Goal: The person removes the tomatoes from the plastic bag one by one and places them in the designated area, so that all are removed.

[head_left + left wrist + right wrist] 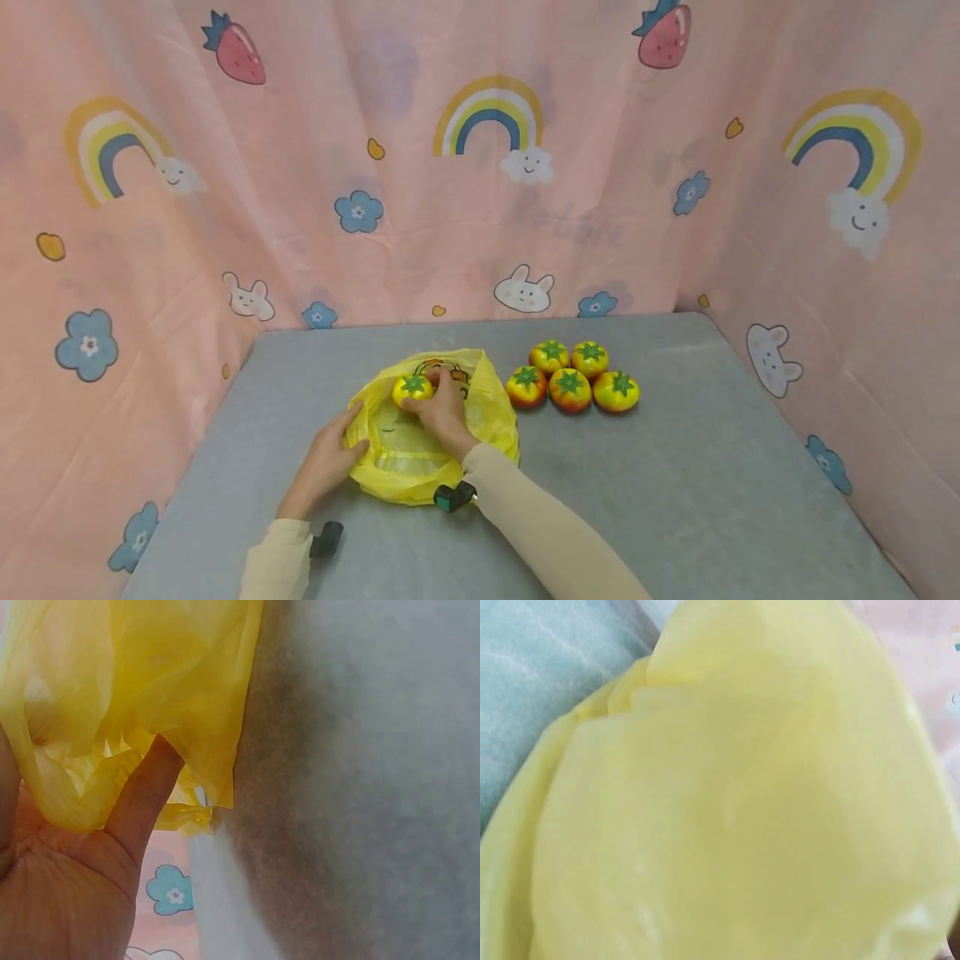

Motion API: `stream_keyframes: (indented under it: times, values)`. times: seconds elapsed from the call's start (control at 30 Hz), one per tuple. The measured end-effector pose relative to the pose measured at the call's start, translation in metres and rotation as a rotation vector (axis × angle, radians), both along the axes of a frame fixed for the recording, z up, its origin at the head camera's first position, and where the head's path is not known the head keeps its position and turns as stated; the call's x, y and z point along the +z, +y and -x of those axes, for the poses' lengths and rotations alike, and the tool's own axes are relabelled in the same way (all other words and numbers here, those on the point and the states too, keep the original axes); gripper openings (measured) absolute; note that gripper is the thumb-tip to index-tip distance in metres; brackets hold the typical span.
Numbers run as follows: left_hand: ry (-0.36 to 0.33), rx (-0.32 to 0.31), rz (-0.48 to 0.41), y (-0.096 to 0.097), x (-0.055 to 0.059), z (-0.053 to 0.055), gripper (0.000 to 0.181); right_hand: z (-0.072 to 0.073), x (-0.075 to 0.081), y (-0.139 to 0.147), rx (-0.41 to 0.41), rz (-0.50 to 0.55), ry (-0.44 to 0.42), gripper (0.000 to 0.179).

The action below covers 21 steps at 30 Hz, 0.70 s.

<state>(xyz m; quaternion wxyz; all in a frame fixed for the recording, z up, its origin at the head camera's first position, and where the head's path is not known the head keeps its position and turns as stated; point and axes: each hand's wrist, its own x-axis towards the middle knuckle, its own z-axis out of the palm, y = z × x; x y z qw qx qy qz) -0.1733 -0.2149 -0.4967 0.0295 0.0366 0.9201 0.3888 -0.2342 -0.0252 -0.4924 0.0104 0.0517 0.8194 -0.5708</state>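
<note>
A yellow plastic bag lies with its mouth spread open on the grey table. My right hand reaches inside its opening and pinches a yellow tomato with a green star-shaped top. At the bag's left rim, my left hand holds the plastic between thumb and fingers. The left wrist view shows the left thumb against the thin, crinkled bag. Bag plastic fills most of the right wrist view and hides the right hand and the tomato there.
Several yellow-and-red tomatoes stand grouped in two rows just right of the bag. The grey table stretches to the right and front. A pink patterned curtain closes off the back and both sides.
</note>
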Motion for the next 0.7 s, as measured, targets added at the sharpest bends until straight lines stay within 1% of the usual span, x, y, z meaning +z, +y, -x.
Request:
stream_keyframes:
  times: [0.13, 0.27, 0.4, 0.57, 0.7]
  values:
    - [0.005, 0.004, -0.001, 0.0, 0.001, -0.001, 0.067, -0.004, 0.006, -0.001, 0.007, -0.02, -0.004, 0.055]
    - [0.004, 0.004, 0.0, 0.0, 0.002, -0.002, 0.067, -0.009, 0.013, 0.001, 0.02, -0.005, -0.015, 0.06]
    - [0.003, 0.004, -0.004, 0.001, 0.003, -0.002, 0.066, -0.014, 0.019, 0.004, 0.052, 0.02, -0.001, 0.064]
    - [0.007, 0.006, -0.001, 0.0, 0.003, -0.003, 0.067, -0.021, 0.025, 0.009, 0.099, 0.054, 0.036, 0.06]
    - [0.006, 0.007, -0.002, 0.001, 0.002, -0.004, 0.067, -0.027, 0.032, 0.013, 0.128, 0.079, 0.045, 0.058]
